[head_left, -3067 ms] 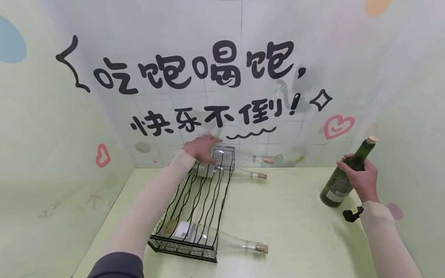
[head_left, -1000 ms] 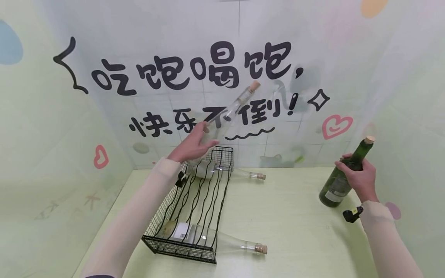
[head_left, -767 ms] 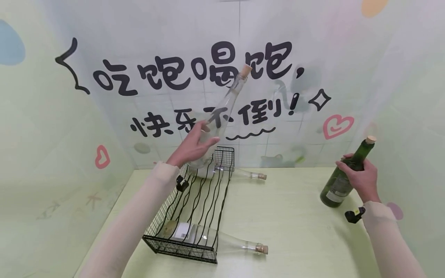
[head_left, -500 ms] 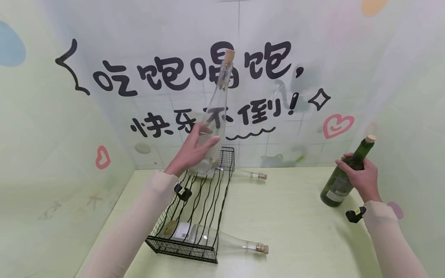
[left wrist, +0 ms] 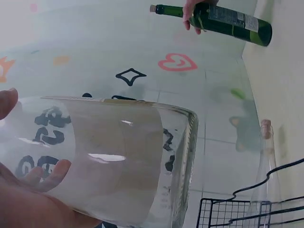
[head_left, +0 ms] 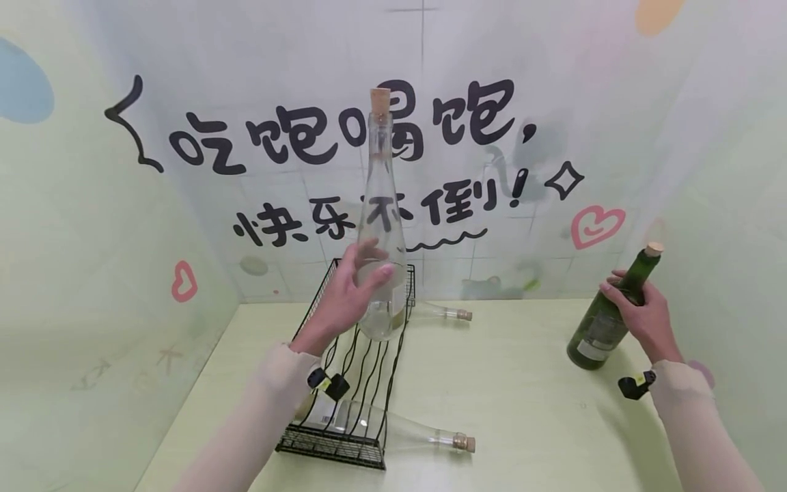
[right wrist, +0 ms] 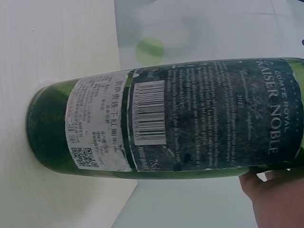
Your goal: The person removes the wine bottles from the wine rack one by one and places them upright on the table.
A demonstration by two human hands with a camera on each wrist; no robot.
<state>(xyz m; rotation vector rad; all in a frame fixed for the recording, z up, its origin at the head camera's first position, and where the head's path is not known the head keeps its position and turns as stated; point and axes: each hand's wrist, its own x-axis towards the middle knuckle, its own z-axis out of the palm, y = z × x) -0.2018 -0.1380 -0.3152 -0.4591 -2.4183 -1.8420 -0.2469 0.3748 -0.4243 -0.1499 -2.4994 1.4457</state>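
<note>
Above the wire rack point(head_left: 344, 449): a clear bottle point(head_left: 384, 205), lifted off the table point(head_left: 510, 383) and near upright, its cork point(head_left: 380, 101) at the top; how far its base hangs over the wires cannot be told.
Left hand point(head_left: 346, 294): grasps the clear bottle round its lower body, thumb on the near side, fingers round the back; this low grip probably keeps the weight close to the palm and leaves the narrow neck free.
Pale label: on the lower glass, partly covered by the left hand.
Wavy wires: cross the rack as a bed, their dips likely meant to stop round bottles from rolling.
Lying bottles: a near bottle point(head_left: 408, 430) and a far bottle point(head_left: 439, 312), each on its side at opposite ends of the rack, corked necks jutting past the same edge, presumably because the rack is shorter than they are.
Right hand point(head_left: 642, 311): wrapped round the upper part of a green bottle point(head_left: 599, 331), well apart from the rack; its base seems to rest on the table, so the hold perhaps only steadies it.
Backdrop: a wall sheet point(head_left: 467, 41) with large black lettering.
</note>
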